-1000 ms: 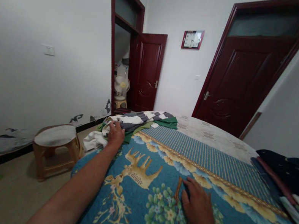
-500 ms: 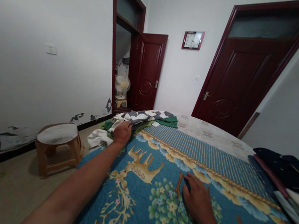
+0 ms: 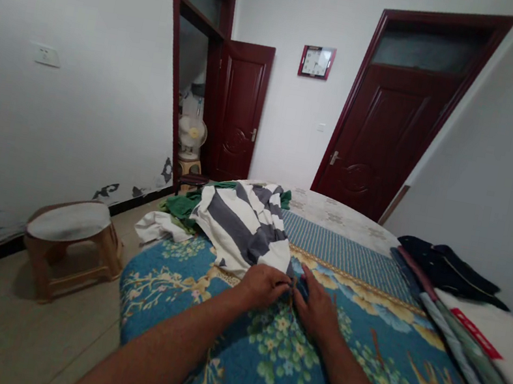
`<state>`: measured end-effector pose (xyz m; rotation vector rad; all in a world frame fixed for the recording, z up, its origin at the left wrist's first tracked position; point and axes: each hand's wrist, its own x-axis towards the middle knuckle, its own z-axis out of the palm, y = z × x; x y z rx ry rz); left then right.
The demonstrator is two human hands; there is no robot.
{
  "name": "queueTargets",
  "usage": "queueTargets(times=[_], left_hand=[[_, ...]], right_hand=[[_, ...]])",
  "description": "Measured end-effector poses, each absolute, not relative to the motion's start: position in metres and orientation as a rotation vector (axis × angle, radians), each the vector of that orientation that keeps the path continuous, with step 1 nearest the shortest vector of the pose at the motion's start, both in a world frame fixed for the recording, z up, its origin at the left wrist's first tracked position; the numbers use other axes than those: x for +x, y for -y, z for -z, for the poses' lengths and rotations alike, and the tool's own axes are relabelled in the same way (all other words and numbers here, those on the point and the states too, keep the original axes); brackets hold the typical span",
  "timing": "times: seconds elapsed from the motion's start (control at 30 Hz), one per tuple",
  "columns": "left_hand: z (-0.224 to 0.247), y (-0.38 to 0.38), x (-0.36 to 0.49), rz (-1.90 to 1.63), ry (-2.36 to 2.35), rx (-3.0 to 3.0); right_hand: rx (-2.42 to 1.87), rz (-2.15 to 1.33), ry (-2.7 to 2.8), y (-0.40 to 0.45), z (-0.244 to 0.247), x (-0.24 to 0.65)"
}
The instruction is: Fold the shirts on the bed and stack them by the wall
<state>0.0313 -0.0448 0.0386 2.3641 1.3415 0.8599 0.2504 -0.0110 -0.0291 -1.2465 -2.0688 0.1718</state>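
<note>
A white-and-grey striped garment, perhaps a shirt [image 3: 244, 220], lies spread and rumpled across the blue patterned cover [image 3: 225, 372]. My left hand [image 3: 264, 286] is closed on its near right edge, fingertips pinched together. Close beside it, my right hand [image 3: 318, 309] rests low over the cover with its fingers stretched out and slightly apart. Its fingertips are by the same edge; whether they touch the cloth I cannot tell. Green clothes [image 3: 182, 205] lie behind and left of the striped garment, and a white cloth [image 3: 161, 228] hangs at the cover's left edge.
Folded clothes [image 3: 451, 269] are stacked at the right, dark ones behind, white and green ones nearer. A stool [image 3: 70, 222] stands on the floor at the left. A patterned pale tabletop [image 3: 333, 209] shows beyond the cover. A fan [image 3: 192, 134] stands in the open doorway.
My left hand has drawn the striped garment from the far pile toward me and right, spreading it over the cover. My hands are now close together. The view has turned slightly right.
</note>
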Motion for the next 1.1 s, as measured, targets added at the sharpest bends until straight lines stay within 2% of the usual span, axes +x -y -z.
queueTargets(times=[0.17,0.4,0.63,0.87,1.1], left_hand=[[-0.021,0.052,0.029,-0.753,-1.119,2.358],[-0.018,0.039,0.011,-1.140,-1.586,2.306],[-0.001,0.035,0.006,-1.054,-1.607,2.351],[0.001,0.042,-0.006,-1.109,-1.842,2.384],[0.005,0.049,-0.022,-0.906,-2.123,2.264]], right_hand=[[-1.000,-0.167,2.245,0.011,0.023,0.237],[-1.001,-0.424,2.126,0.014,0.019,0.240],[-1.207,-0.622,1.687,0.037,0.006,0.250],[-1.341,-0.524,1.333,0.049,0.008,0.264],[-1.245,-0.608,1.404,0.052,0.017,0.274]])
